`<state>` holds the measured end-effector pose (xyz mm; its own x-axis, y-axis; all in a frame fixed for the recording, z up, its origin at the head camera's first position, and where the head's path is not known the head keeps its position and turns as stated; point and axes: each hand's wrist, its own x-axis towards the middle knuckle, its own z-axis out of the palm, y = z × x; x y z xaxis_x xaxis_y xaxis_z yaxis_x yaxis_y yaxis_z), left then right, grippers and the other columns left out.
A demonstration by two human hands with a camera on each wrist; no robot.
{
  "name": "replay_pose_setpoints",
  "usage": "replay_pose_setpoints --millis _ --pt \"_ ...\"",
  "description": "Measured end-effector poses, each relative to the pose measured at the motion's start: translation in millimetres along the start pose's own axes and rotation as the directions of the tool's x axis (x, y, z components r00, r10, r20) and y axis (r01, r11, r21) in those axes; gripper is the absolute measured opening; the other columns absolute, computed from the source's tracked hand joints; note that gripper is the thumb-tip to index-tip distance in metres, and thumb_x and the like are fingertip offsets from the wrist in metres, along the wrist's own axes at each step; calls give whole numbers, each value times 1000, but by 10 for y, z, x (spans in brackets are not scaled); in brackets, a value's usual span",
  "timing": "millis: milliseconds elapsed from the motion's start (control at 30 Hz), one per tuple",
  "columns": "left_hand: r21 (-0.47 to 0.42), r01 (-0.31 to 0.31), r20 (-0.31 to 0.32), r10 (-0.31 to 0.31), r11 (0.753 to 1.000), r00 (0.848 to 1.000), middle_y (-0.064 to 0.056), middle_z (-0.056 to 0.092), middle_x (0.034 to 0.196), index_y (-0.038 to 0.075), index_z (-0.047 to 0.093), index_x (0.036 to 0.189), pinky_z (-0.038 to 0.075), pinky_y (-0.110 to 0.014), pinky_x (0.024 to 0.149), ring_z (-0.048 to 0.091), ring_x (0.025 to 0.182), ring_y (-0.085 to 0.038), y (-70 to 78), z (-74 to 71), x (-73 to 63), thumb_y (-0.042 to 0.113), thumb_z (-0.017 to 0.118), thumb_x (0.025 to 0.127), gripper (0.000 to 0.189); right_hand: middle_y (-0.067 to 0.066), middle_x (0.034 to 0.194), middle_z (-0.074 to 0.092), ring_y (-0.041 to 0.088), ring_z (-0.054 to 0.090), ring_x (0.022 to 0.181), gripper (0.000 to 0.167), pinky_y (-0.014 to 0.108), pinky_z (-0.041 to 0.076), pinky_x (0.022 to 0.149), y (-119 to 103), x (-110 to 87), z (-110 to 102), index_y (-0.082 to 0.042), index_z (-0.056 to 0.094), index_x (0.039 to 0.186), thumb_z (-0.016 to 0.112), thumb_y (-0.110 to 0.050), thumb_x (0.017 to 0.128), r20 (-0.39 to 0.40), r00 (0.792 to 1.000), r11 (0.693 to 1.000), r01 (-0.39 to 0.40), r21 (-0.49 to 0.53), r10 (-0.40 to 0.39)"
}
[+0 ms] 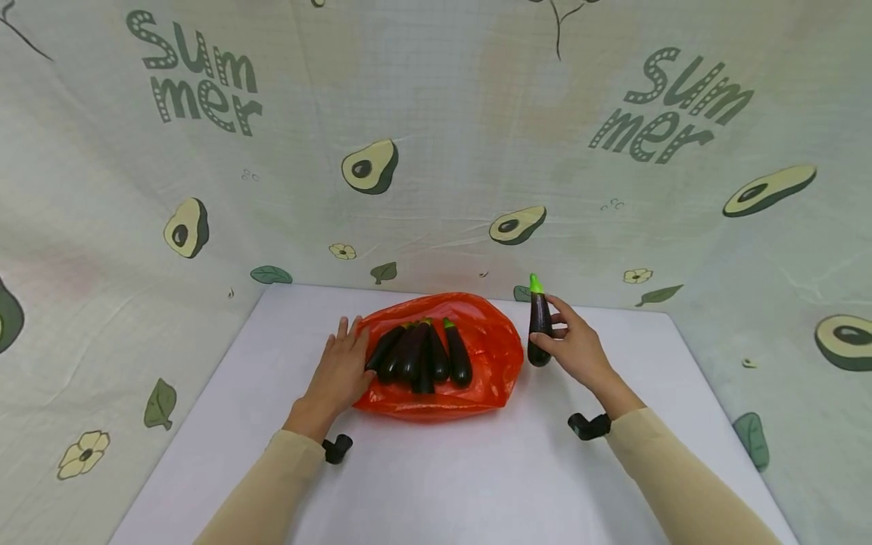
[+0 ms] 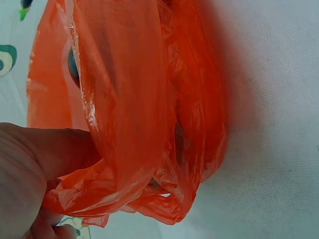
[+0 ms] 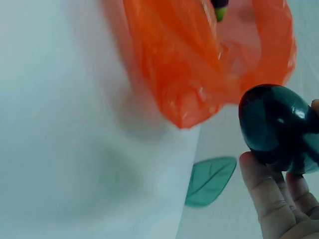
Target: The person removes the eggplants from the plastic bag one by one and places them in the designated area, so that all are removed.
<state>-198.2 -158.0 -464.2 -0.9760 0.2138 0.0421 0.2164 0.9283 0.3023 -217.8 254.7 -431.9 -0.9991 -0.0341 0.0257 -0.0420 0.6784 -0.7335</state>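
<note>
A red plastic bag (image 1: pixel 436 412) lies wide open on the table, with several dark purple eggplants (image 1: pixel 412 356) inside, their green stem ends pointing away from me. At the bag's left side my left hand (image 1: pixel 344 371) holds the rim. The left wrist view shows the thumb (image 2: pixel 65 149) hooked inside the plastic, with other fingers below outside. To the right of the bag, my right hand (image 1: pixel 579 348) grips a single eggplant (image 1: pixel 540 325) upright, its bright green stem up. Its rounded dark end (image 3: pixel 274 124) sits between thumb and fingers in the right wrist view, beside the bag's edge.
The white table (image 1: pixel 443 484) extends around the bag towards me. Behind it and at both sides hangs a pale cloth (image 1: pixel 436 91) printed with avocados, leaves and lettering. Black camera mounts (image 1: pixel 589 426) are strapped at the wrists.
</note>
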Motion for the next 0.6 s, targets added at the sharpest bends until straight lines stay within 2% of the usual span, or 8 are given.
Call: replay_pose_setpoints --millis 167,333,467,600 --pt "12 2 5 -2 1000 1000 -24 23 173 -3 34 162 16 -63 129 9 163 -46 -25 22 -2 23 81 94 87 29 143 53 47 63 123 78 56 62 95 158 48 -54 -18 28 167 69 -29 101 10 997 996 -80 -26 80" --pt "15 6 5 -6 1000 1000 -24 24 173 -3 35 162 17 -64 129 9 163 -46 -40 13 -16 23 82 93 87 31 143 52 44 61 117 80 53 62 94 309 92 -7 -16 27 167 68 -33 101 52 983 982 -174 -79 178" --pt "31 -2 11 2 1000 1000 -24 25 173 -3 35 162 17 -65 128 10 162 -46 -46 -3 -19 23 82 93 88 31 140 55 41 63 113 80 48 63 90 430 124 74 -13 29 166 70 -33 100 77 974 973 -204 -109 213" --pt "65 -21 13 20 998 1000 -25 27 172 -3 36 161 18 -67 127 13 161 -48 -48 -23 -17 24 83 92 88 32 140 56 42 61 114 78 49 62 91 518 152 156 -12 31 165 70 -32 100 92 970 969 -211 -127 223"
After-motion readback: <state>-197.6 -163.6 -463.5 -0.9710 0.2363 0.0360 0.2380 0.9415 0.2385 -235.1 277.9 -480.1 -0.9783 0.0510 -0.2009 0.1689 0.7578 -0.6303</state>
